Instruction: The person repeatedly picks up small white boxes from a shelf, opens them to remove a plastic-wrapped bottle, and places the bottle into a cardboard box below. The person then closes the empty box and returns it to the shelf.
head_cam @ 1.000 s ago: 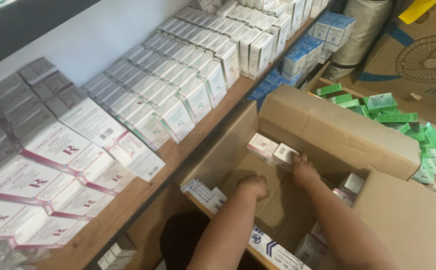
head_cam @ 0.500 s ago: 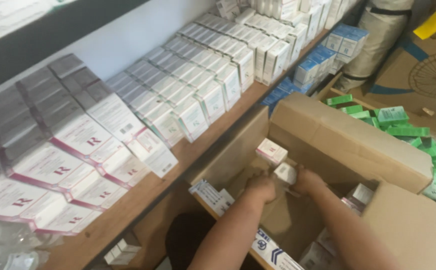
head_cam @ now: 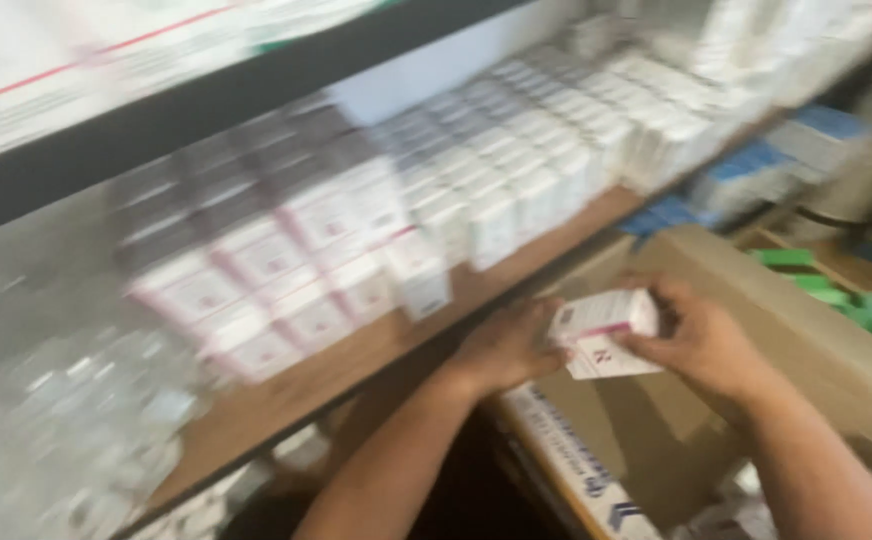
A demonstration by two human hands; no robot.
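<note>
A wooden shelf is packed with rows of small white cartons, pink-striped ones toward its near end. Below it an open cardboard box stands, with green packs and blue packs beyond. Nothing lies between the hands and the shelf. Two small white boxes with pink stripes are held above the cardboard box, the left hand and right hand closed on their ends. The view is blurred
</note>
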